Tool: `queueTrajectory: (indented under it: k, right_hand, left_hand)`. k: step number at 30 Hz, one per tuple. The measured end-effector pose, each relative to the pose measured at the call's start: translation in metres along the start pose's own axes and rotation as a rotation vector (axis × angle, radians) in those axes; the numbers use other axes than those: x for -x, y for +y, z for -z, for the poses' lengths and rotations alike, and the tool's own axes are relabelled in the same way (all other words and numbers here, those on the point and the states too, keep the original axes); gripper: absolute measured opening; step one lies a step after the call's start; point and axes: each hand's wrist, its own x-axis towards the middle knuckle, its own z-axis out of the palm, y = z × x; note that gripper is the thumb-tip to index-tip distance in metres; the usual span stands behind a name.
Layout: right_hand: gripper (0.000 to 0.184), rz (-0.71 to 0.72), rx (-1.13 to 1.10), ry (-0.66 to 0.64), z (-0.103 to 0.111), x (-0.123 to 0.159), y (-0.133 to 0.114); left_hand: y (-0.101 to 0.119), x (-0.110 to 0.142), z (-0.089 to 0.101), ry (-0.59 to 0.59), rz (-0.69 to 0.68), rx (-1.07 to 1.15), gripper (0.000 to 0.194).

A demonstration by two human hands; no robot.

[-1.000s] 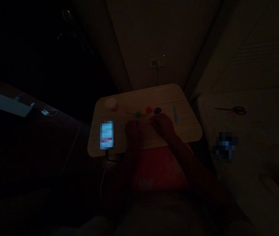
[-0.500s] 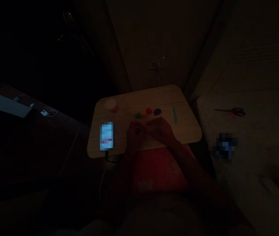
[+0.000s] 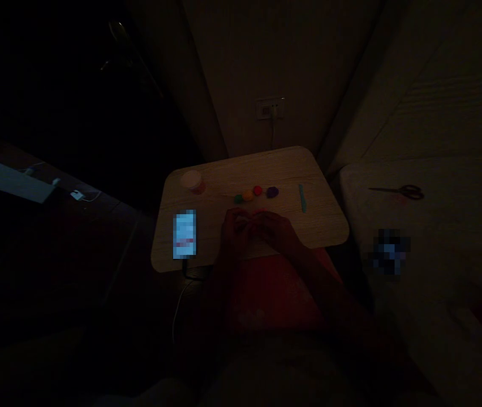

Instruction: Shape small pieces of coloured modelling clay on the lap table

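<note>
Over the small wooden table (image 3: 317, 226) my two hands meet, fingertips together, in very dim light. My right hand (image 3: 275, 229) is closed, with a bit of red modelling clay (image 3: 259, 211) showing at its fingertips. Curled against it from the left is my left hand (image 3: 236, 229); what its fingers pinch, if anything, is hidden. Just beyond them lie soft-looking clay lumps in a row: green (image 3: 238, 199), orange (image 3: 247, 195), red (image 3: 257, 191) and purple (image 3: 272, 192). A teal plastic clay knife (image 3: 302, 198) lies to the right.
A lidded tub (image 3: 193, 182) stands at the table's back left. Near the left edge lies a lit phone (image 3: 184, 234) with a cable. Scissors (image 3: 411, 192) rest on the pale surface at right. A wall socket (image 3: 270, 108) is behind the table.
My right hand has moved slightly left and nearer to me, and my left hand a little right, so the fingertips now meet. The lumps and clay knife stay in place.
</note>
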Motion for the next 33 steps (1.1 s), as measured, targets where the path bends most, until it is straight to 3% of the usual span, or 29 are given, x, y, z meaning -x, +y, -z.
queueTrajectory:
  k: [6, 10, 33]
  right_hand:
    - [0.019, -0.032, 0.012, 0.096, 0.007, -0.001, -0.005]
    - [0.021, -0.022, 0.020, 0.085, 0.008, 0.000, -0.008]
    - [0.017, 0.014, 0.221, 0.071, 0.007, 0.011, -0.007]
  left_hand:
    - [0.006, -0.001, -0.001, -0.095, -0.050, -0.116, 0.029]
    - [0.007, 0.000, 0.000, -0.164, -0.083, -0.225, 0.023]
    - [0.003, -0.002, -0.002, -0.199, -0.116, -0.296, 0.022]
